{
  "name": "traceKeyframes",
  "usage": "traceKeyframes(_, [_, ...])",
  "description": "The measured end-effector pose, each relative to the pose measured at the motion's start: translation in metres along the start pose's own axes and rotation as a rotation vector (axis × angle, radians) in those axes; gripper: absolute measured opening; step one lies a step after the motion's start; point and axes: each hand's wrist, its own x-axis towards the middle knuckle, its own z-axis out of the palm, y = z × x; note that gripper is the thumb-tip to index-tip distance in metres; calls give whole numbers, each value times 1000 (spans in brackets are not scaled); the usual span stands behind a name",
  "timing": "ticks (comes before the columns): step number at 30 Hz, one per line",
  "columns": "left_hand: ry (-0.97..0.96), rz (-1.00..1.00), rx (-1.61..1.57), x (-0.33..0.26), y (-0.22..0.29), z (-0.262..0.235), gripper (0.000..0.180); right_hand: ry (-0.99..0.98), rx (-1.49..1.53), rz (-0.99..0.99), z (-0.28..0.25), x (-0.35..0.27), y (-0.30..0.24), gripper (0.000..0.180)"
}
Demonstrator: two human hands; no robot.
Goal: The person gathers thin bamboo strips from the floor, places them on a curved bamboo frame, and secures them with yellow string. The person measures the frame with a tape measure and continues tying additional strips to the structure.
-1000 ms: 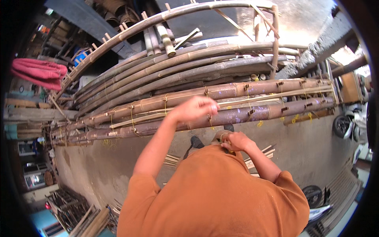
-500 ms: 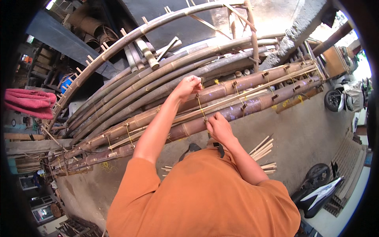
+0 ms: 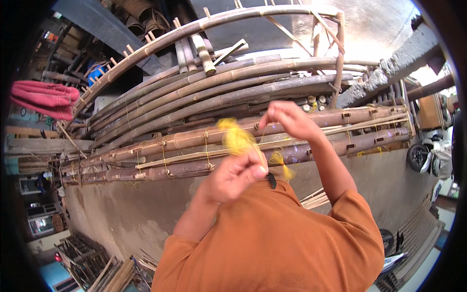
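Observation:
My left hand (image 3: 234,178) is closed on a loose bundle of yellow twine (image 3: 238,137), blurred by motion, held up in front of my chest. Beyond it, my right hand (image 3: 292,120) is over the far brown bamboo pole (image 3: 187,141), fingers curled together; whatever they pinch is too small to make out. Nearer me, a second bamboo pole (image 3: 187,169) runs roughly parallel. Thin yellow ties link both poles across the gap, and narrow bamboo strips (image 3: 194,156) lie between them. A yellow twine tuft (image 3: 279,164) hangs at the near pole, between my hands.
Behind the poles lie several long bamboo poles (image 3: 228,100) under a curved bamboo rail (image 3: 194,28) with pegs. A red cloth (image 3: 44,99) hangs at left. Cut bamboo strips (image 3: 316,200) lie on the floor right of me. Motorcycles (image 3: 422,156) stand at right.
My left hand has come back from the far pole toward my chest, now with the yellow bundle. My right hand has moved from the near pole up to the far one. The view has shifted.

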Motion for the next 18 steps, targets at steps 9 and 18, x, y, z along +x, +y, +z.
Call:
traceKeyframes(9, [-72, -222, -10, -45, -4, 59, 16, 109, -646, 27, -24, 163, 141, 36])
traceKeyframes(18, [-106, -324, -27, -46, -10, 79, 14, -24, -1395, 146, 2, 126, 171, 38])
